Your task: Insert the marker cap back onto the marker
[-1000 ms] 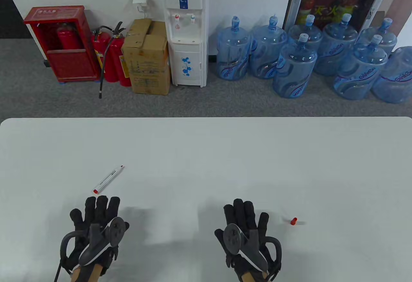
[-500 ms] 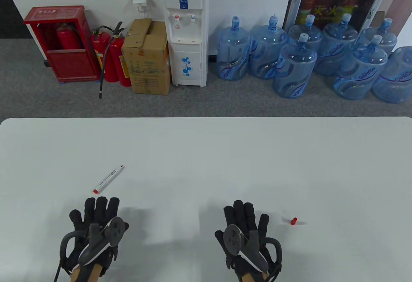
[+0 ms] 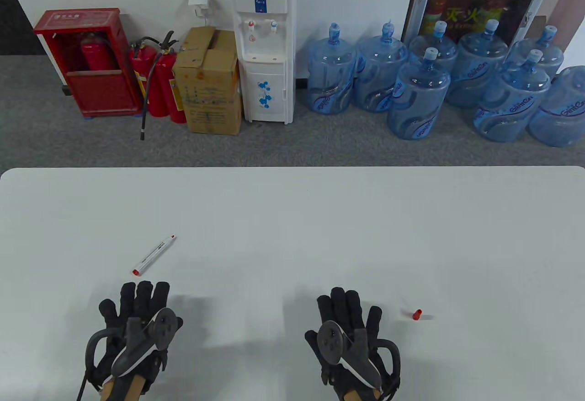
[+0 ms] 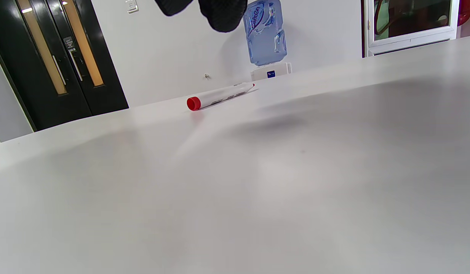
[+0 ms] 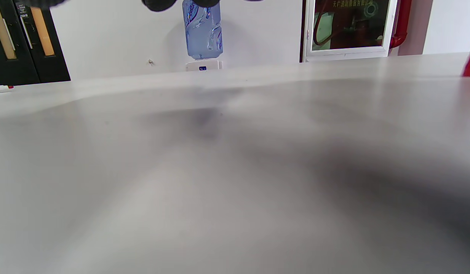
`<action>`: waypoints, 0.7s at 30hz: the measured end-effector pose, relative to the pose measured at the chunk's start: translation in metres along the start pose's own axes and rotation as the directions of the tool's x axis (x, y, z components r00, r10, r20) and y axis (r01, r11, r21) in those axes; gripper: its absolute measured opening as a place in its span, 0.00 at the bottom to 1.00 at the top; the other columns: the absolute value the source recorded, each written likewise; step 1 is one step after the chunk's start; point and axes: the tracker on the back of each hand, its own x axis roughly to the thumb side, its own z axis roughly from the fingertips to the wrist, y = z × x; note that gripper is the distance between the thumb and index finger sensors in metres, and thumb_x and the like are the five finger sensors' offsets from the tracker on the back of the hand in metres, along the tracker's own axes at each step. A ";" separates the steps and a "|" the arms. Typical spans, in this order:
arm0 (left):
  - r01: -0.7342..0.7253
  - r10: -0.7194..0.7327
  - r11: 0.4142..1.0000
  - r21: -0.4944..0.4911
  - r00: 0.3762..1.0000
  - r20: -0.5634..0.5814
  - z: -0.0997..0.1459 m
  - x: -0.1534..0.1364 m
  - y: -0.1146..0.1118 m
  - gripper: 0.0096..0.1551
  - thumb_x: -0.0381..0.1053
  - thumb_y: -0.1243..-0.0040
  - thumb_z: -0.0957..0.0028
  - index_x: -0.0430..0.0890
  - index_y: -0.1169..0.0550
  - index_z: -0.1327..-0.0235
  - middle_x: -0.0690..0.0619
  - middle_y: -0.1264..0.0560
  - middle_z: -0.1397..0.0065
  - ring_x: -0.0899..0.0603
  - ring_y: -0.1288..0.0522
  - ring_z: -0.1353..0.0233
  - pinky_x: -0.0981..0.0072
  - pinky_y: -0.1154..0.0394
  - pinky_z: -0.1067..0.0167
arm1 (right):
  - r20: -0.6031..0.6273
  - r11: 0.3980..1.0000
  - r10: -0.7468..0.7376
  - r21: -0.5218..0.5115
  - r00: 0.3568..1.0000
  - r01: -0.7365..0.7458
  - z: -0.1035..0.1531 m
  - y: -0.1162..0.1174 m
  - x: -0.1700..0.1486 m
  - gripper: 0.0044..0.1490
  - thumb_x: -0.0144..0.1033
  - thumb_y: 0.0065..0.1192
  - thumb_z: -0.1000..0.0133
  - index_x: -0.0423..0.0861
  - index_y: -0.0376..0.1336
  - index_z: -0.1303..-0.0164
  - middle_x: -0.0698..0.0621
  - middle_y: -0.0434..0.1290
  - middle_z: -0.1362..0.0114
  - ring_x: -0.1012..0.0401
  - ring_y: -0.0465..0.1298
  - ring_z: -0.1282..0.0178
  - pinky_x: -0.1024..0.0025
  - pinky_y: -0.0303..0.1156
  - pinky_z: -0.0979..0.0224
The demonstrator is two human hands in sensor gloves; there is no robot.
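Marker (image 3: 154, 255) and cap (image 3: 416, 314) well apart, mid-table.

marker (image 3: 154, 255) on table (image 3: 292, 218) left, ahead of left hand (image 3: 132, 323) | cap (image 3: 416, 314) beside right hand (image 3: 349, 339)

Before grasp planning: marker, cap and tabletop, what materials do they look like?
Marker: likely smooth plastic, white barrel with dark print, red end plug.
Cap: small and red, probably plastic; too small to judge finish.
Table: white, smooth, semi-matte, maybe laminate; the wrist views show soft shadows and faint sheen.
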 end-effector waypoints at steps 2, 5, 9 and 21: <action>-0.003 0.003 1.000 -0.001 1.000 -0.001 0.000 0.000 0.000 0.49 0.73 0.64 0.55 0.58 0.55 0.19 0.47 0.47 0.09 0.33 0.52 0.11 0.24 0.54 0.26 | 0.003 1.000 0.003 0.004 1.000 -0.003 0.001 0.001 0.000 0.51 0.72 0.35 0.54 0.63 0.37 0.20 0.58 0.37 0.12 0.56 0.40 0.12 0.42 0.37 0.22; -0.005 0.005 1.000 -0.004 1.000 -0.001 0.000 0.000 0.000 0.49 0.73 0.64 0.55 0.58 0.55 0.19 0.47 0.47 0.09 0.32 0.52 0.11 0.24 0.54 0.26 | 0.009 1.000 0.008 0.011 1.000 -0.008 0.001 0.002 0.002 0.51 0.72 0.35 0.54 0.63 0.36 0.20 0.58 0.37 0.12 0.56 0.40 0.12 0.42 0.37 0.22; -0.008 0.008 1.000 -0.011 1.000 -0.002 0.000 -0.001 0.000 0.49 0.73 0.64 0.55 0.58 0.55 0.19 0.47 0.47 0.09 0.33 0.52 0.11 0.24 0.54 0.26 | 0.019 1.000 0.021 0.023 1.000 -0.021 0.002 0.004 0.004 0.51 0.72 0.35 0.54 0.63 0.36 0.20 0.58 0.37 0.12 0.56 0.40 0.12 0.41 0.37 0.22; -0.009 0.009 1.000 -0.027 1.000 -0.007 -0.001 -0.001 0.000 0.49 0.73 0.63 0.55 0.58 0.54 0.19 0.47 0.47 0.09 0.32 0.52 0.11 0.24 0.54 0.26 | 0.030 0.997 0.062 0.054 0.998 -0.064 0.001 0.008 0.007 0.51 0.72 0.36 0.53 0.63 0.36 0.20 0.58 0.37 0.12 0.56 0.39 0.12 0.40 0.37 0.22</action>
